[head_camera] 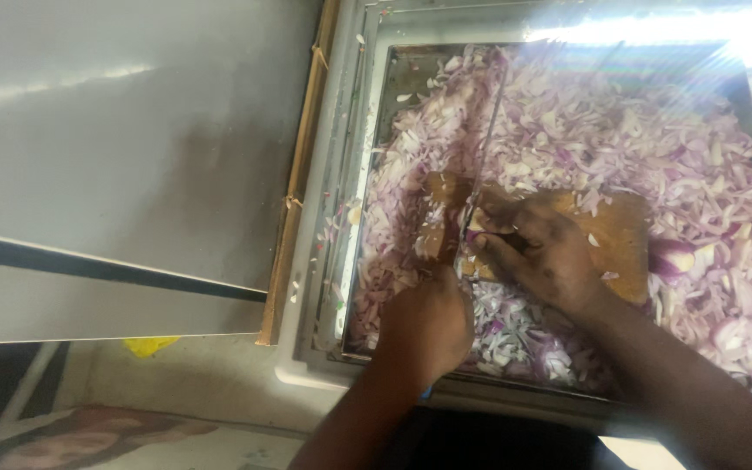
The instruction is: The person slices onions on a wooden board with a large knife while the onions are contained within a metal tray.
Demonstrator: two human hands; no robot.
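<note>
Overhead view of chopping as I watched remotely. The left hand (pixel 424 326) was closed in a fist around the handle of a knife (pixel 483 148), whose long thin blade ran away from the knuckles over the heaped chopped onion (pixel 620 130). The right hand (pixel 537 252) lay curled, fingertips (pixel 480 244) pressing a piece of onion on the wooden cutting board (pixel 620 235) — how tightly they gripped it I could not tell. The blade passed just beside those fingertips; I judged a slip on the wet slices could nick them. The onion pieces were pale purple, glossy, crescent-shaped; the board brown and flat, half buried; the metal tray (pixel 376 113) around it dull and straight-walled.
</note>
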